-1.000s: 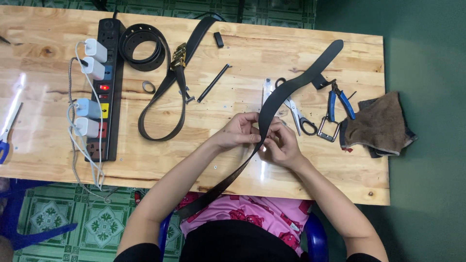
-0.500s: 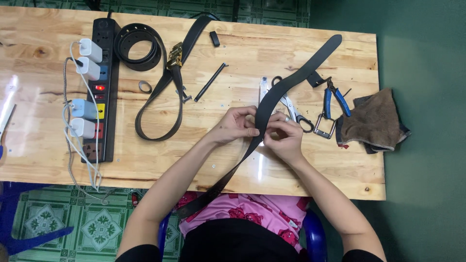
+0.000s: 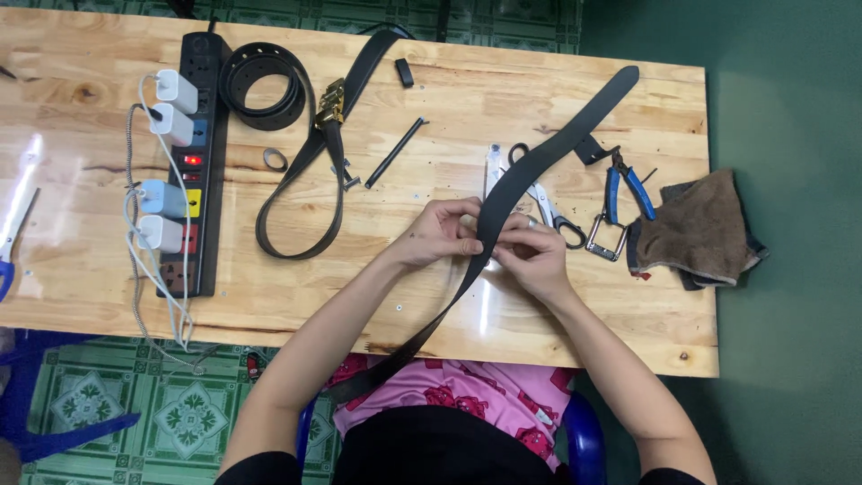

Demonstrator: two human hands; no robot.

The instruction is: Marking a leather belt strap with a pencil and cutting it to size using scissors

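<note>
Left hand: the left hand (image 3: pixel 442 235) sits at centre frame, its fingers pinched together on the edge of the black belt strap (image 3: pixel 539 163).
Right hand: the right hand (image 3: pixel 534 256) meets it from the right, fingertips closed on the same stretch of strap, touching the other hand's fingers.
Strap position: it runs diagonally from the upper right of the frame, across the wooden table (image 3: pixel 90 278), between both hands, then off the near edge toward the lap at lower centre.
Beside the hands: scissors (image 3: pixel 548 208) lie partly under the strap; blue-handled pliers (image 3: pixel 620 184), a metal buckle frame (image 3: pixel 606 238) and a brown cloth (image 3: pixel 700 232) rest to the right.
Further left: a second belt with a gold buckle (image 3: pixel 329 103) loops at upper centre, a coiled belt (image 3: pixel 260 85) and a power strip (image 3: pixel 193 162) with chargers lie upper left.
Risk, slipping: the long free end hanging off the edge may drag the strap out of a light pinch.
Risk, knocking: the far end sweeping sideways could push the pliers or buckle frame toward the right edge.
Risk, cut: the scissors' blades lie close under the fingers.
</note>
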